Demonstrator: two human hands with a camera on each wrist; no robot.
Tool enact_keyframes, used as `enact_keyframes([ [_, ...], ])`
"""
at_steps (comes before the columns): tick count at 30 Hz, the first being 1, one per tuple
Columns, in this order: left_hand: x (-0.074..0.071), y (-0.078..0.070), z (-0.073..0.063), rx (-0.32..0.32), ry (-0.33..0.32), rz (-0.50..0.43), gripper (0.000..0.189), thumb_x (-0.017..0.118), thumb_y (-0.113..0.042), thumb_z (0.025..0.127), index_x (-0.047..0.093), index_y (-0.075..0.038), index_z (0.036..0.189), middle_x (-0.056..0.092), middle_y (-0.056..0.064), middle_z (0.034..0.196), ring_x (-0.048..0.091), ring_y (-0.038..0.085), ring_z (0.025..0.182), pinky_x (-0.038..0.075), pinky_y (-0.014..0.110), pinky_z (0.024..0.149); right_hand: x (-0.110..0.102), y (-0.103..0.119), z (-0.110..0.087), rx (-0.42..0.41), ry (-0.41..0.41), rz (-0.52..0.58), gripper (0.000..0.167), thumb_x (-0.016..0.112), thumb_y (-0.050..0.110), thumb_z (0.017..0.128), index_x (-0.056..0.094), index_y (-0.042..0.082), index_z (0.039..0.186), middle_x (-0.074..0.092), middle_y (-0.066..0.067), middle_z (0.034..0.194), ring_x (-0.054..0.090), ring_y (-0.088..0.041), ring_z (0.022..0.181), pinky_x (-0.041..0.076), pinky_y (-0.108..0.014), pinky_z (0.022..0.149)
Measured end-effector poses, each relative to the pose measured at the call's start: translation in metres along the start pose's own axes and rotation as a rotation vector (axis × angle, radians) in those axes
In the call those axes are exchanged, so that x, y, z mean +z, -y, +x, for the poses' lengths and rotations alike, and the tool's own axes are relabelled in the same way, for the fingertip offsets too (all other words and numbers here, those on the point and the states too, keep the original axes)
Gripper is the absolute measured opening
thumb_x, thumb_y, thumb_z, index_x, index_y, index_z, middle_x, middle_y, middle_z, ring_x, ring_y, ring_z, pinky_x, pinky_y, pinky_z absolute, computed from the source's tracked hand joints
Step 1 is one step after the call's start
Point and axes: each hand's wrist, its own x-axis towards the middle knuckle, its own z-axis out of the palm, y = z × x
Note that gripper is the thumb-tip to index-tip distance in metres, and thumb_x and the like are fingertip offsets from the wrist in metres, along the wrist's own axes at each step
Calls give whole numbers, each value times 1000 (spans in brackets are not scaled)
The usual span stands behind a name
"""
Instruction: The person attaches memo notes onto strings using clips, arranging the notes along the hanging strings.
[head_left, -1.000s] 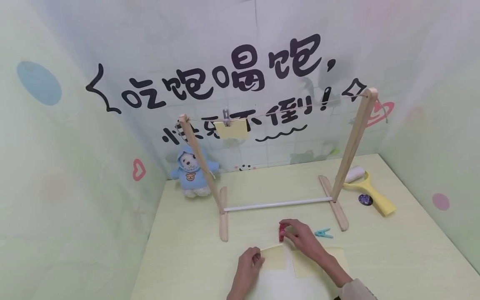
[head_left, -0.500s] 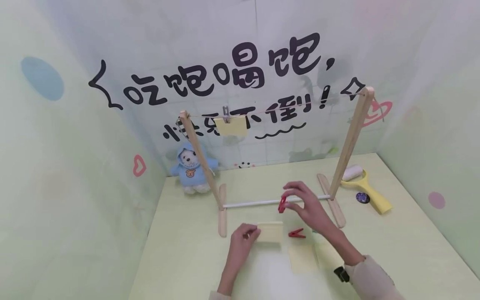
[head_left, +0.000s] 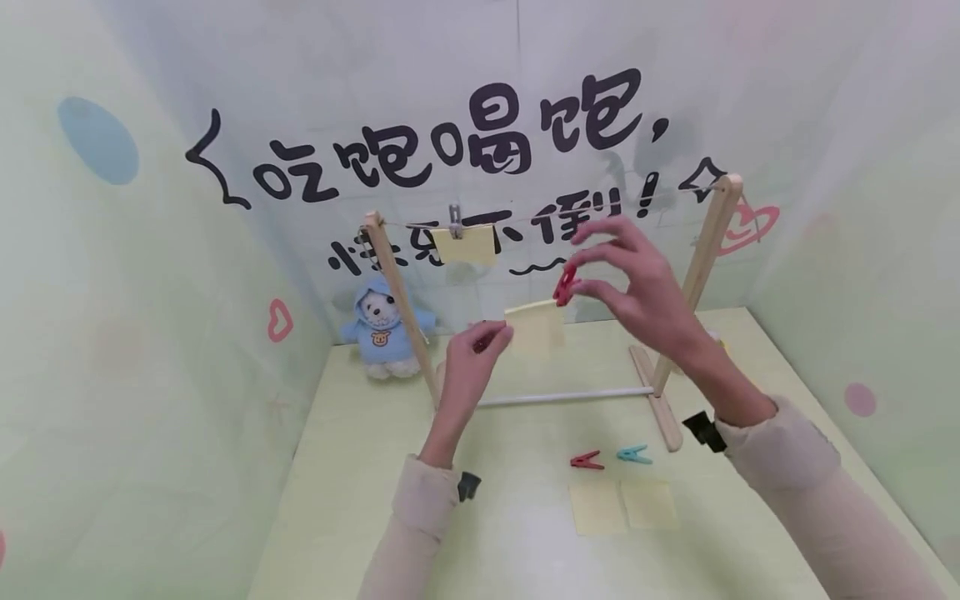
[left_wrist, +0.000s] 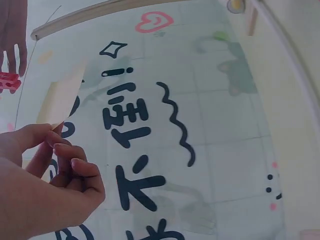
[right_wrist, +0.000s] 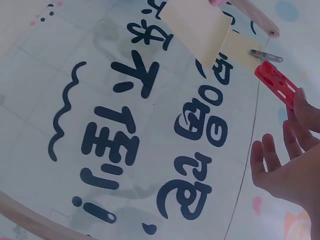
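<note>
My left hand pinches a pale yellow paper note by its left corner, holding it up below the string of a wooden rack. To its right, my right hand pinches a red clothespin between thumb and fingers, close to the note's upper right corner. In the right wrist view the clothespin stands apart from the note. Another yellow note hangs at the string's left part under a grey clip.
Wooden posts and a white rod form the rack. On the table lie a red clothespin, a blue clothespin and two yellow notes. A blue-hooded plush toy sits behind the left post. My right arm mostly hides a yellow roller.
Both hands have risen from the table toward the string, the left with the note and the right with the red clothespin. The clothespins and notes on the table are now uncovered.
</note>
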Motion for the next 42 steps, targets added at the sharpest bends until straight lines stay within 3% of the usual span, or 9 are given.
enact_keyframes([
  [7, 0, -36, 33, 38, 4, -84, 21, 73, -14, 107, 80, 4, 114, 64, -6, 73, 58, 8, 69, 43, 19, 64, -17, 6, 46, -4, -42, -33, 20, 86, -7, 89, 79, -7, 108, 63, -24, 132, 54, -32, 137, 37, -43, 122],
  [13, -1, -51, 47, 61, 18, -142, 20, 70, -12, 108, 78, 5, 114, 60, -6, 67, 55, 14, 65, 40, 19, 58, -23, 7, 70, 32, -41, -35, 17, 84, -8, 91, 80, -7, 107, 64, -21, 129, 53, -29, 137, 37, -46, 122],
  [22, 0, -62, 60, 48, 28, -202, 21, 67, -12, 110, 76, 6, 115, 60, -6, 59, 51, 8, 55, 37, 19, 53, -20, 4, 91, 77, -30, -44, 15, 85, -2, 93, 81, -6, 107, 64, -17, 127, 52, -27, 136, 35, -44, 122],
  [27, -1, -64, 63, 72, 34, -207, 23, 66, -15, 111, 75, 6, 116, 59, -7, 56, 49, 7, 51, 38, 20, 53, -13, 2, 100, 77, -13, -34, 13, 84, -3, 93, 81, -6, 106, 63, -17, 126, 52, -26, 136, 33, -44, 123],
  [42, -2, -67, 68, 84, 29, -217, 24, 64, -15, 112, 74, 6, 120, 60, -6, 56, 49, 8, 48, 37, 20, 50, 3, -10, 105, 99, 68, -70, 10, 81, -2, 96, 80, -7, 105, 62, -18, 126, 46, -33, 141, 29, -48, 128],
])
